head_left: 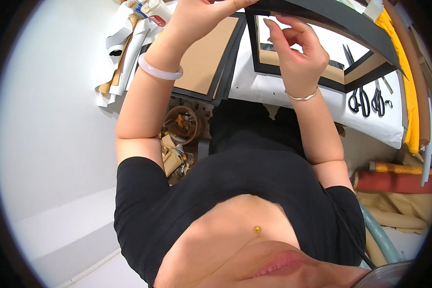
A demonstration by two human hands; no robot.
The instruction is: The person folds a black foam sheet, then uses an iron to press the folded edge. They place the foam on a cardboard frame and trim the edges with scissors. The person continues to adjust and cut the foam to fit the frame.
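At the top edge of the head view is my left hand [201, 17], cut off in part, a pale bangle on its wrist. Its thumb presses on the upper black edge of a rectangular black frame [300, 77] with tan inner walls. Inside the frame's opening, my right hand [301, 53] has its fingers curled, thumb and forefinger close together near the upper edge. Whatever lies between those fingertips is too small to make out. A wide black strip [331, 17] arches over the frame's far right side.
Black-edged tan boards [206, 57] lie stacked left on the white-covered table [247, 89]. Black-handled scissors [359, 102] and a second pair [378, 103] lie right. Yellow material [403, 81] hangs along the right edge. Below stand a scrap bin [183, 127] and a red roll [393, 182].
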